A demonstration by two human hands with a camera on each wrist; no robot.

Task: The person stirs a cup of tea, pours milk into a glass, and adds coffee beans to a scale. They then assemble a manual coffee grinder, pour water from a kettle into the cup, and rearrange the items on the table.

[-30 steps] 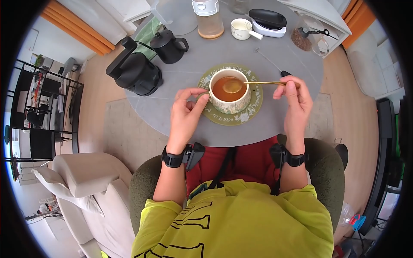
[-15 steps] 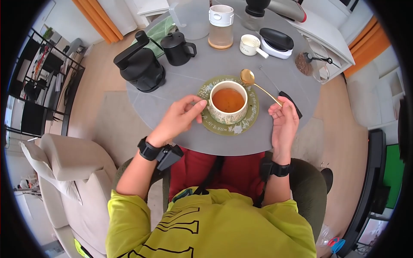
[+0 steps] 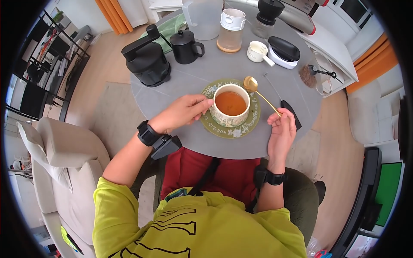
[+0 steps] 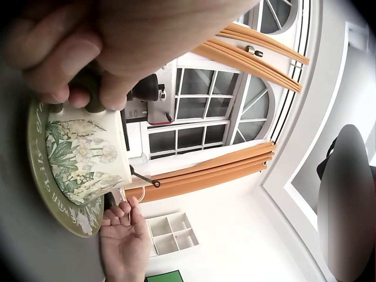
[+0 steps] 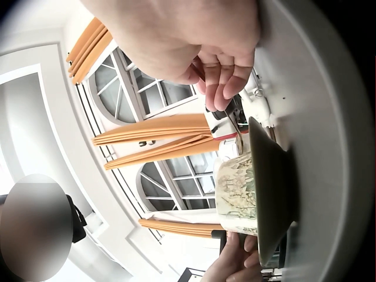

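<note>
A floral teacup (image 3: 224, 119) of amber tea (image 3: 231, 104) stands on a green saucer (image 3: 234, 133) with white lettering, near the table's front edge. My left hand (image 3: 184, 112) pinches the cup's handle from the left; in the left wrist view the thumb and fingers close round the green handle (image 4: 93, 94). To the right, my right hand (image 3: 282, 131) holds the end of a gold spoon (image 3: 250, 83) between thumb and fingers. The spoon's bowl lies outside the cup, at the saucer's back right rim. Beside that hand lies a milk frother (image 3: 291, 114) with a black handle.
A black kettle-like appliance (image 3: 148, 64) and a small black pot (image 3: 185, 47) stand at the back left. Behind the cup are a white-lidded bottle (image 3: 231, 32), a small white handled cup (image 3: 258, 51), a white scale with a black top (image 3: 284, 53) and a jar of brown beans (image 3: 308, 76).
The spoon has come out of the tea and moved to the saucer's back right rim with my right hand, which has turned palm up. My left hand remains at the cup's handle.
</note>
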